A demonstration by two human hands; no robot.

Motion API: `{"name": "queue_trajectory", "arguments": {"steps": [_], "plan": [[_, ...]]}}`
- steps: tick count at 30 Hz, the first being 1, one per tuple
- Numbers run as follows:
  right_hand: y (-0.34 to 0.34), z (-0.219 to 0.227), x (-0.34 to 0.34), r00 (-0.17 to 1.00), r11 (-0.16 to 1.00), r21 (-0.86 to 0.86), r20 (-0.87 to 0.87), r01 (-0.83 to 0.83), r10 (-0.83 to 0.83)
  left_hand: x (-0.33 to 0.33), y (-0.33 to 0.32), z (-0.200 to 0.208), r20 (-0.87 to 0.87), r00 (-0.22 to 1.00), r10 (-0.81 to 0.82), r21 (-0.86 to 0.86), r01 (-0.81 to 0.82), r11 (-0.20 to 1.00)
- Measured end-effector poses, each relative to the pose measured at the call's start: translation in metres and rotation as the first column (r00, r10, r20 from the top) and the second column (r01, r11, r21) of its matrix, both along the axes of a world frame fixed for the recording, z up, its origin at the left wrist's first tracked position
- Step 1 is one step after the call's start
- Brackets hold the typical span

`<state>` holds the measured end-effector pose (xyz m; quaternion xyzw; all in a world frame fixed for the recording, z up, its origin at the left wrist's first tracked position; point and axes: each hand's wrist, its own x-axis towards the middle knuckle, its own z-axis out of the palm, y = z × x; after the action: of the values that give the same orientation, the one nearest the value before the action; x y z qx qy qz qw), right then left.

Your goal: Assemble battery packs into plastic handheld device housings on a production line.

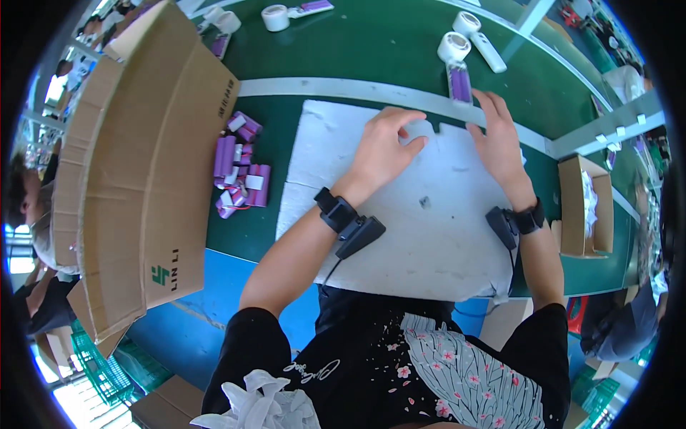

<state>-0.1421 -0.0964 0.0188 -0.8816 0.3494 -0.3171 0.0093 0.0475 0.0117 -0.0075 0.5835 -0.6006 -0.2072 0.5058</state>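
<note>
My left hand hovers over the far part of a white foam sheet, fingers bent and thumb apart, with nothing in it. To its right my right hand has its fingers spread and is also bare. Its fingertips are nearest a purple battery pack, which lies at the far metal strip beside a white roll-shaped part; whether pack and part are joined I cannot tell. Left of the sheet, a heap of purple battery packs with white labels and red wires rests on the green table.
A large cardboard box stands at the left edge. A small open carton with white pieces inside sits at the right. Farther back are another white roll-shaped part and a white handle-shaped piece. Other people are at both sides.
</note>
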Motion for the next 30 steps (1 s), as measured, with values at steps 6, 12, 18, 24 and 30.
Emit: {"name": "queue_trajectory", "arguments": {"steps": [6,12,18,24,30], "plan": [[0.015,-0.022,-0.022,0.982,0.854,0.485,0.112,-0.188,0.153,0.012,-0.003,-0.002,0.1,0.983,0.157,0.004,-0.158,0.987],[0.014,-0.03,-0.032,0.947,0.827,0.488,0.28,-0.281,0.157,0.064,0.017,0.019,0.46,0.773,0.438,-0.164,-0.41,0.897],[0.013,-0.029,-0.035,0.932,0.822,0.475,0.318,-0.314,0.173,0.122,0.072,0.055,0.789,0.461,0.406,0.145,-0.782,0.607],[0.016,-0.024,-0.031,0.928,0.832,0.456,0.329,-0.318,0.174,0.142,0.08,0.042,0.913,0.321,0.252,0.145,-0.832,0.536],[0.012,-0.034,-0.035,0.912,0.814,0.451,0.348,-0.367,0.219,0.148,0.069,0.062,0.757,0.516,0.402,0.106,-0.703,0.703]]}}
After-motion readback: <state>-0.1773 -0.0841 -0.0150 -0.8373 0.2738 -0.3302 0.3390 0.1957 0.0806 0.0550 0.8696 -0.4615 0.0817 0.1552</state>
